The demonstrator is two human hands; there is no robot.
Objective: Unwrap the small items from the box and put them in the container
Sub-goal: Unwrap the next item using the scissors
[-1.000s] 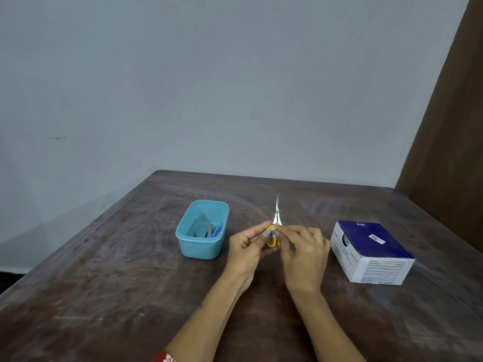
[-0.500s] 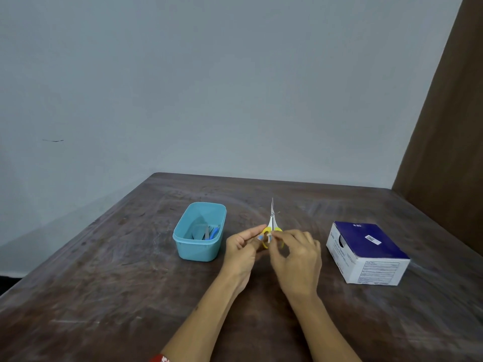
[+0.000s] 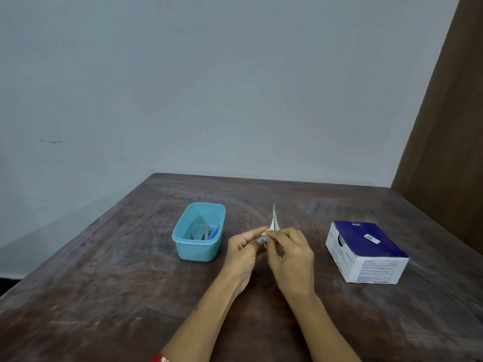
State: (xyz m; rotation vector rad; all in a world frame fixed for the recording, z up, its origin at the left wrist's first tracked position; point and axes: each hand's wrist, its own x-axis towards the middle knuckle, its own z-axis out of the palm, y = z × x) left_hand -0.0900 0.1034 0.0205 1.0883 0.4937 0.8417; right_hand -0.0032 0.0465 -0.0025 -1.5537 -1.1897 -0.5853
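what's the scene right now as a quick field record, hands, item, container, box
left hand: pinches the small wrapped item from the left
right hand: pinches the same item from the right
small wrapped item: held above the table, pale pointed wrapper end up, yellow and blue parts at the fingers
container: light blue tub, left of the hands, a few items inside
box: blue and white, right of the hands, round opening on its left side
table: dark wood, scuffed

- container [image 3: 199, 232]: on table [image 3: 104, 296], 9 o'clock of hands
- box [image 3: 366, 250]: on table, 3 o'clock of hands
- small items [image 3: 207, 233]: in container
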